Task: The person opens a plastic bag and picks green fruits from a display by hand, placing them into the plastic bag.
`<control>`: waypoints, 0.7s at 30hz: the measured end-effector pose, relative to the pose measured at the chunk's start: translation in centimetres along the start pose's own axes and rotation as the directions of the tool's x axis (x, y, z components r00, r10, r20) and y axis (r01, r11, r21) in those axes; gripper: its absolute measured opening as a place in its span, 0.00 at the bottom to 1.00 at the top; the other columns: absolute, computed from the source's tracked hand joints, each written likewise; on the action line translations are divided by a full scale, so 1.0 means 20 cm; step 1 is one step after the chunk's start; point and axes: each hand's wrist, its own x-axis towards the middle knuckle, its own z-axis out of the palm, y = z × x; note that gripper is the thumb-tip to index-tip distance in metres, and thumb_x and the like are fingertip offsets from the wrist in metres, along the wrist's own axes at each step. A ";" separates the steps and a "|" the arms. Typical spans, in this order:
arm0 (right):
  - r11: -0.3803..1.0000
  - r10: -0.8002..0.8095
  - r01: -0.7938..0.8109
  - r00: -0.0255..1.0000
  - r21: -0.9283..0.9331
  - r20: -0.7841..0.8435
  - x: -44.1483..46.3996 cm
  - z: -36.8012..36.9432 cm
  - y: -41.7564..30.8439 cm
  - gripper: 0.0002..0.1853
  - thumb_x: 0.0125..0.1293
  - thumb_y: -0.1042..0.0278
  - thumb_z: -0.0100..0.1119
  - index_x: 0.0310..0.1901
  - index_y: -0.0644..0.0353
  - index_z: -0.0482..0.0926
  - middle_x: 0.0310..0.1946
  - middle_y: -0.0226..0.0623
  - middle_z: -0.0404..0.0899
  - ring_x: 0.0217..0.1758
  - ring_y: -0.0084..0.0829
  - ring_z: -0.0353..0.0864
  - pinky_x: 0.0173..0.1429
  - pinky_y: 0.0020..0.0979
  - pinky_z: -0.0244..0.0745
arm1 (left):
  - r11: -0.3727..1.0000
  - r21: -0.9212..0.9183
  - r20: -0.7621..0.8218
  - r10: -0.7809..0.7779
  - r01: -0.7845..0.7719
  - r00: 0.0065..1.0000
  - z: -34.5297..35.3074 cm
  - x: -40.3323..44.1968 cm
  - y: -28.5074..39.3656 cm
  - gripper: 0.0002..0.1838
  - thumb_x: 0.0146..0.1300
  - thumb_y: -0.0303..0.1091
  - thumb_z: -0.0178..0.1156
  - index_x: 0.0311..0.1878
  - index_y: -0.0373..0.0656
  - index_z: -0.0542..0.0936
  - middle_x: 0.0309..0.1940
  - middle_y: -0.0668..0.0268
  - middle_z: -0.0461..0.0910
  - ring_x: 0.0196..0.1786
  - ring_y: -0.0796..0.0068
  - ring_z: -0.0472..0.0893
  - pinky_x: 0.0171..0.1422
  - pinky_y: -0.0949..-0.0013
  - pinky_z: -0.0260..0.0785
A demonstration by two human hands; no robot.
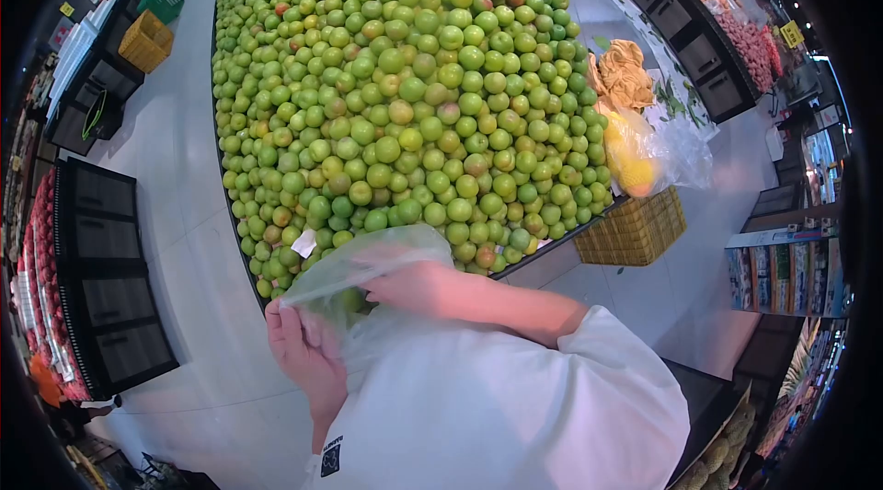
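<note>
Step in hand, as I judge it: bagging from the pile of round green fruit [405,113]. I see the left hand [301,345] pinching the edge of a translucent plastic bag [324,282] at the pile's near side. The right hand [405,286] is at the bag, blurred by film; I cannot tell its grip. Next move probably calls for spreading the mouth. Film: thin, creased, limp. Fruit: smooth, near-spherical, some blushed reddish.

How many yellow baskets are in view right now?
2. The left yellow basket is beside a green basket; the right yellow basket is lower right of the fruit pile. Others may be hidden.
</note>
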 end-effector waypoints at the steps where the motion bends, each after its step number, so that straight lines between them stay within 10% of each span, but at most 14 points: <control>1: 1.000 -0.006 0.006 1.000 -0.005 0.002 0.00 -0.13 -0.05 0.14 0.63 0.69 0.57 0.50 0.58 0.81 0.43 0.42 0.83 0.47 0.40 0.83 0.51 0.40 0.79 | 1.000 -0.007 0.003 -0.016 0.016 1.000 0.00 0.00 0.01 0.06 0.77 0.35 0.47 0.45 0.44 0.70 0.21 0.76 0.64 0.19 0.91 0.58 0.18 0.82 0.49; 5: 0.897 0.101 -0.107 0.994 0.429 0.036 0.00 -0.61 -0.05 0.09 0.63 0.74 0.64 0.45 0.61 0.82 0.40 0.37 0.85 0.38 0.30 0.84 0.41 0.28 0.78 | 0.996 0.085 -0.006 -0.033 0.033 0.999 0.03 0.01 0.00 0.06 0.77 0.36 0.48 0.46 0.44 0.70 0.23 0.76 0.66 0.20 0.90 0.60 0.19 0.82 0.51; 9: 0.952 0.001 -0.199 0.763 -0.233 -0.646 0.12 -0.80 0.42 0.12 0.59 0.78 0.63 0.45 0.60 0.80 0.39 0.40 0.81 0.45 0.41 0.80 0.49 0.36 0.77 | 0.997 0.070 0.001 -0.008 0.008 1.000 -0.03 0.00 -0.05 0.06 0.76 0.35 0.49 0.48 0.44 0.70 0.25 0.76 0.69 0.24 0.91 0.63 0.22 0.83 0.54; 11: 0.777 -0.045 -0.357 0.791 -0.518 -0.611 0.12 -0.87 0.65 0.18 0.53 0.80 0.60 0.48 0.58 0.78 0.48 0.37 0.77 0.54 0.42 0.74 0.57 0.38 0.73 | 0.985 0.166 0.000 0.046 -0.045 0.999 -0.08 0.00 -0.07 0.08 0.74 0.34 0.52 0.52 0.42 0.71 0.29 0.75 0.72 0.29 0.89 0.69 0.31 0.82 0.61; 21: 0.668 0.114 -0.446 0.853 -0.596 -0.510 0.14 -0.90 0.87 0.23 0.50 0.79 0.63 0.49 0.57 0.72 0.48 0.41 0.71 0.55 0.45 0.71 0.59 0.40 0.71 | 0.929 0.361 -0.051 0.110 -0.085 0.993 -0.13 -0.03 -0.14 0.15 0.65 0.22 0.58 0.54 0.39 0.70 0.41 0.70 0.74 0.42 0.85 0.72 0.50 0.79 0.65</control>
